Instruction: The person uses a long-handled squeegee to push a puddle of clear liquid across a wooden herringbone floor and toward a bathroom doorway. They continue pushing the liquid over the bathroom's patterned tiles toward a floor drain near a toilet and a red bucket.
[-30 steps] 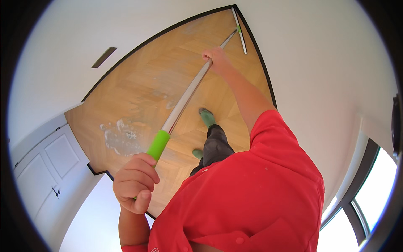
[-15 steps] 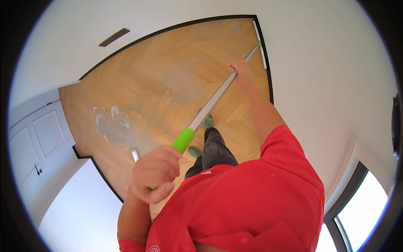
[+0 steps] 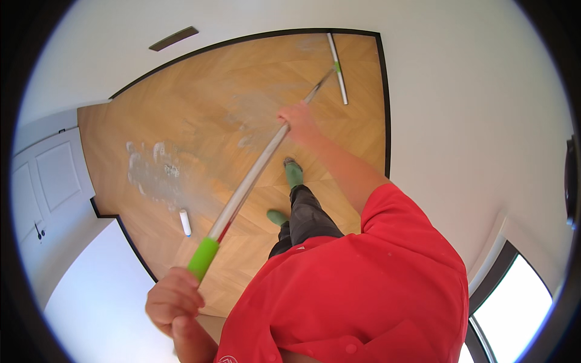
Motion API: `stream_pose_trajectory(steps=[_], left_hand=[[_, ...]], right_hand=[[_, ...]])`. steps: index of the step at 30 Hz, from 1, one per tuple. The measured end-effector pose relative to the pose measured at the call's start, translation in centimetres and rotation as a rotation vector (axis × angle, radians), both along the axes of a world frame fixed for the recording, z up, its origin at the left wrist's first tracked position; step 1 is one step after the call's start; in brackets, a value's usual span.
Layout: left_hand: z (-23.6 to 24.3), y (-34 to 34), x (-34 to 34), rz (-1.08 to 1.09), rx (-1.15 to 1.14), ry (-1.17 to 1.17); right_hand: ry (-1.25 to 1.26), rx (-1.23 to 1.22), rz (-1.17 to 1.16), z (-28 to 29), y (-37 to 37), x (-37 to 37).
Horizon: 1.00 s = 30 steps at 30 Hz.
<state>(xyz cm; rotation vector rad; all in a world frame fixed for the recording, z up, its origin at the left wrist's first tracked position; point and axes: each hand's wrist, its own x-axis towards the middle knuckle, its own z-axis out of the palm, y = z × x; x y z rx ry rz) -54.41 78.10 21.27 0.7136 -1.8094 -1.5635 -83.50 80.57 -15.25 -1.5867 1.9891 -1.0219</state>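
Left hand (image 3: 172, 299) is closed around the green grip (image 3: 203, 258) at the near end of the pole (image 3: 254, 175). Right hand (image 3: 298, 118) is wrapped round the pole further along. The squeegee head (image 3: 338, 68) lies on the wood floor (image 3: 181, 121) at the far right, close to the black skirting. White residue (image 3: 148, 172) lies to the left, apart from the head; a small white tube (image 3: 185, 222) lies nearby. Judgement: keep the blade flat, pressure even, and strokes overlapping.
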Motion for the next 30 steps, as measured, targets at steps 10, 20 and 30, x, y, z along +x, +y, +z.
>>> stream_pose_trajectory(steps=[10, 20, 30], left_hand=[[4.7, 1.3, 10.3, 0.285, -0.082, -0.038], [5.3, 5.3, 8.2, 0.931, -0.094, 0.017], [11.2, 6.9, 14.2, 1.489, 0.235, 0.364]], right_hand=[[-0.045, -0.003, 0.256, 2.7, -8.3, 13.9], [-0.099, -0.042, 0.446, 3.1, -15.4, 24.0], [-0.084, 0.111, 0.766, 7.0, -11.8, 31.9]])
